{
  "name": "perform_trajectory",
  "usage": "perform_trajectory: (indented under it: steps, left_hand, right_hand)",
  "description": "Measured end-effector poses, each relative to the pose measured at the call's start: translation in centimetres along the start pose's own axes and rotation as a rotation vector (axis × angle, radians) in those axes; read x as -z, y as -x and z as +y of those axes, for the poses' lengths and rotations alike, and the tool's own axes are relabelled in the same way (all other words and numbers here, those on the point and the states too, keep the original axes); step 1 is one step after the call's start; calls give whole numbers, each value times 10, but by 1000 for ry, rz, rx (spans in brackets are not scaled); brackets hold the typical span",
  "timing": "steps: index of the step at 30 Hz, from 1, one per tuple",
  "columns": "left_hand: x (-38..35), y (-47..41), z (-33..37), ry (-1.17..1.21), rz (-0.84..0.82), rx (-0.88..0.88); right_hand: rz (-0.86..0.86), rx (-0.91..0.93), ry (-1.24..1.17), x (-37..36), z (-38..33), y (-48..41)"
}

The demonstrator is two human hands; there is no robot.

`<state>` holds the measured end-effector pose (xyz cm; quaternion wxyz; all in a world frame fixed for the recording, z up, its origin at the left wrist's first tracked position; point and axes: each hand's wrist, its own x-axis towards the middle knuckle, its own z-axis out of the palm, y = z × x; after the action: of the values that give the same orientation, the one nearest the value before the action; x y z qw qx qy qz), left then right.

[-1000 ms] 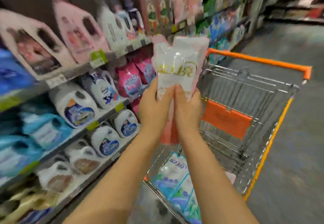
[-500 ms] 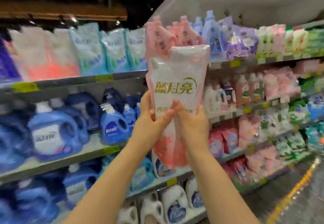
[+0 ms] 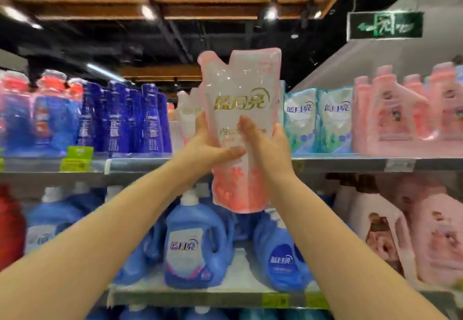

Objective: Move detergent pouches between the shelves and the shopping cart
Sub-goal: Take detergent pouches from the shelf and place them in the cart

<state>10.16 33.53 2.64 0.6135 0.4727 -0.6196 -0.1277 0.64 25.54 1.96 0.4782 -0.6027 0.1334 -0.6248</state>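
Pouch: pink-and-white soft plastic detergent pouch (image 3: 240,81) was upright in the air in front of the top metal shelf (image 3: 150,166), base hanging below the shelf edge.
Left hand: my left hand (image 3: 208,144) gripped its left edge at mid-height, thumb across the front.
Right hand: my right hand (image 3: 265,141) gripped the opposite edge.
Handling: probably liquid-filled, floppy, slick film, weight low.
Hold: both sides at the waist or under the base, not the spout corner.
Slot: likely beside the teal-and-white pouches (image 3: 318,119).

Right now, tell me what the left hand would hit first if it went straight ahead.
Probably the pale pink pouches standing on the top shelf, just behind the held pouch that the left hand grips; depth is unclear.
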Motion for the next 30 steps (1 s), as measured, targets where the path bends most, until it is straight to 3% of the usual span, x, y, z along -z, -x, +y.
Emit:
perform_trajectory:
  steps: [15,30]
  left_hand:
    - [119,-194,-66,13,183,47]
    - [173,-234,-155,50,92,146]
  right_hand:
    - [-287,102,-3,-134,86,-218]
    - [-187,-148,153,-173,157,-236]
